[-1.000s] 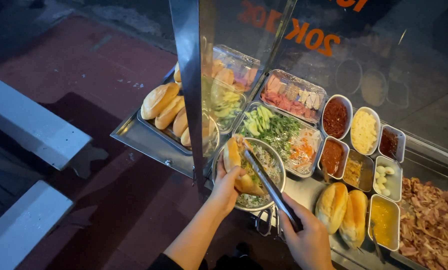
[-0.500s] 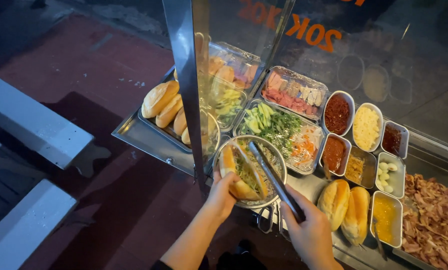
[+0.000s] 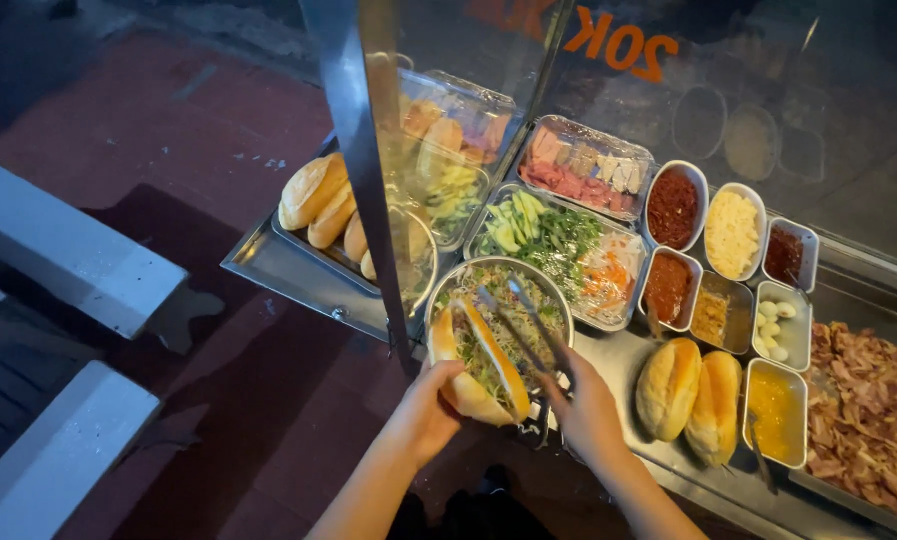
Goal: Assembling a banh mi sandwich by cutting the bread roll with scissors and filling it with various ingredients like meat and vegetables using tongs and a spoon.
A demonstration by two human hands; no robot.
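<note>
I see the left hand wrapped around a split bread roll, holding it open and tilted over the round metal bowl of shredded salad. The right hand is closed on metal tongs, whose tips stand slightly apart over the bowl just beside the roll's opening. Behind the bowl is a tray of herbs and carrot. Two whole rolls rest on the steel counter right of the hand, near a tray of yellow sauce.
</note>
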